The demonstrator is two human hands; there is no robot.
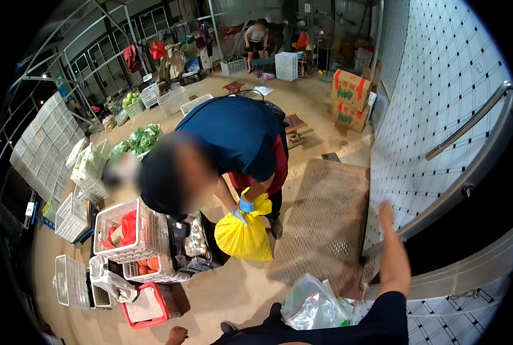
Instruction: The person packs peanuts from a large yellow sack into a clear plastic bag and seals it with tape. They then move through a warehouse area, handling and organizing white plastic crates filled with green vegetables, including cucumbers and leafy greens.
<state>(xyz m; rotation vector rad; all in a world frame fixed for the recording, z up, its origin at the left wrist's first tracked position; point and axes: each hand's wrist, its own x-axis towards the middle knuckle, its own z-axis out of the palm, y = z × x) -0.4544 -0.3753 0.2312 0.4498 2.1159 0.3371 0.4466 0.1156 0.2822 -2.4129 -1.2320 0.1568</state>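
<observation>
My left hand [177, 335] hangs low at the bottom edge, its fingers curled in, and I see nothing in it. Reaching forward on the right, my right hand [386, 215] is beside the white patterned door panel [423, 138]; blur hides its fingers and whether it touches the panel. A clear plastic bag [316, 303] with something inside lies near my body. In front of me a person in a dark blue shirt [233, 129] bends over, with blue-gloved hands [245, 205] at the neck of a full yellow bag [245, 237].
White crates [124, 230], one holding red bags, stand at left beside a black crate [196, 244] and a red bin [148, 305]. Right of the yellow bag lies a textured metal plate [325, 218]. Cardboard boxes [349, 100] are stacked farther back. Another person [256, 39] is at the rear.
</observation>
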